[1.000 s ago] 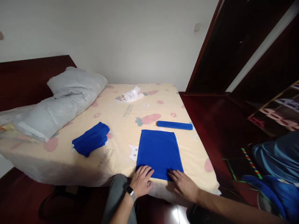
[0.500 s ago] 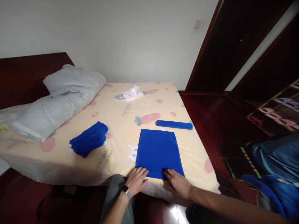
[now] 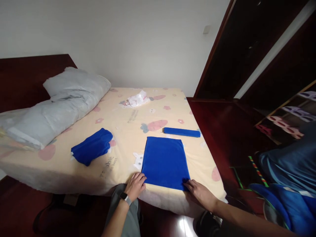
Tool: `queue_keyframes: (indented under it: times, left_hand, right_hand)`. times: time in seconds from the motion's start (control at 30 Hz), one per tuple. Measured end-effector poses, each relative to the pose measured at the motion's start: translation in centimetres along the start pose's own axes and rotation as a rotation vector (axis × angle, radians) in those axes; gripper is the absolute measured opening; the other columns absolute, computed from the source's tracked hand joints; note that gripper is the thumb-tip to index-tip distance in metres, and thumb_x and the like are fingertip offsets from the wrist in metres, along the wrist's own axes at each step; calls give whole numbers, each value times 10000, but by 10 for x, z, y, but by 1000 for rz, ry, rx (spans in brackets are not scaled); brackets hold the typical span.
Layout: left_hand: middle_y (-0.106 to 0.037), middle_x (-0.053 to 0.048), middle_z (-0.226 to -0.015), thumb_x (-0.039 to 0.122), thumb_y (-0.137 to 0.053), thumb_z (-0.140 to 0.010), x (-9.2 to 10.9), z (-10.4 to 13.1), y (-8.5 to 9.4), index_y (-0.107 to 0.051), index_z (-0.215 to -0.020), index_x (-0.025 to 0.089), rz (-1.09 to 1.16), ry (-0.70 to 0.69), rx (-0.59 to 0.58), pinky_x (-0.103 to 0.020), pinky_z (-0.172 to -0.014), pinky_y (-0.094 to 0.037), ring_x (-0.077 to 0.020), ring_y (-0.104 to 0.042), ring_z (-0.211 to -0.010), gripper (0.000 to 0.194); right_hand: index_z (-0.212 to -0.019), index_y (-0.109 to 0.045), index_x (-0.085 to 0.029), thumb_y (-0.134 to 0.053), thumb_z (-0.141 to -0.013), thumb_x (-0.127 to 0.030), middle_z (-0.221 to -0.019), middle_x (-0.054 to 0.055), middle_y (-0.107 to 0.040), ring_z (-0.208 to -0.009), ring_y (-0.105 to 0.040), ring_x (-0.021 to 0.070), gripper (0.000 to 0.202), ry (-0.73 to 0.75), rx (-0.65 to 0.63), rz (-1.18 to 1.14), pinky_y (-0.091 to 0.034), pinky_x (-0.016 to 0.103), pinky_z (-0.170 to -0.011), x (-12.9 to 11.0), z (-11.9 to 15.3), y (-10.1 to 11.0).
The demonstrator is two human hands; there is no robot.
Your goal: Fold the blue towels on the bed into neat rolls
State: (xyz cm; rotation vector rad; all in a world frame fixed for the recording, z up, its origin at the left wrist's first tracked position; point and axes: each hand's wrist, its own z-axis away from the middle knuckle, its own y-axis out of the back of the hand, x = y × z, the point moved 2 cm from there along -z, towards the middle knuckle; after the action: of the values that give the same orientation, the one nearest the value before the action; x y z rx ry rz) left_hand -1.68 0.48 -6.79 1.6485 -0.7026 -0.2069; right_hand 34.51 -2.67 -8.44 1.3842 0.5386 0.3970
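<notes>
A blue towel (image 3: 165, 161) lies flat on the bed near its front edge, folded into a rough square. My left hand (image 3: 135, 187) is at the towel's near left corner, fingers bent and closed on its edge. At the near right corner my right hand (image 3: 199, 194) pinches the cloth between thumb and fingers. Just beyond the towel lies a narrow blue cloth roll or folded strip (image 3: 182, 132). To the left rests a crumpled blue cloth (image 3: 92, 147).
A grey quilt (image 3: 71, 93) is heaped on the bed's left side by the dark headboard (image 3: 32, 77). A white plastic bag (image 3: 138, 98) sits towards the wall. Right of the bed stand a shoe rack (image 3: 286, 123) and blue fabric items (image 3: 288, 168).
My hands have moved apart along the towel's near edge, the left one to the left corner and the right one to the right corner. The view has shifted slightly.
</notes>
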Motion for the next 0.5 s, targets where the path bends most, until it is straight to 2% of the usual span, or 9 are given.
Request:
queue_keyframes:
  times: [0.1,0.2,0.27,0.37,0.5]
  left_hand:
    - [-703,-38,-1063,42,-533,-823,3,-1,2,-664,-1045,230,-9,-42,29,-408,-956,-514,-224,-630,-1052,319]
    - [-712,-48,-1087,39,-513,-837,5,0,3,-666,-1029,215,-5,-82,74,-414,-977,-518,-225,-637,-1082,302]
    - [-711,-50,-1110,41,-512,-833,5,0,3,-668,-1016,217,2,-89,82,-422,-990,-517,-228,-640,-1097,298]
    - [-707,-47,-1132,37,-541,-802,4,-1,2,-666,-1032,225,24,-67,42,-420,-996,-516,-232,-635,-1112,322]
    - [-708,-36,-1111,54,-555,-827,2,-3,2,-649,-1113,243,56,8,-20,-417,-961,-527,-228,-640,-1061,355]
  right_hand:
    - [-1207,-660,-159,-466,-858,-26,-1099,122,-683,-986,-639,242,421,-28,-30,-81,-543,367,-903,0,-5,14]
    - [-1121,-681,-188,-434,-938,-121,-1031,102,-691,-955,-644,232,315,-68,-5,-199,-545,350,-866,0,-7,25]
    - [-1135,-672,-184,-459,-947,-170,-1052,105,-690,-977,-640,241,285,-82,8,-223,-541,362,-883,0,-6,26]
    - [-1181,-653,-169,-520,-899,-159,-1101,117,-681,-1010,-629,255,312,-75,21,-197,-532,383,-921,0,-5,23]
    - [-1120,-671,-204,-427,-934,-169,-1039,107,-688,-964,-632,244,308,-58,53,-240,-534,384,-899,3,-4,21]
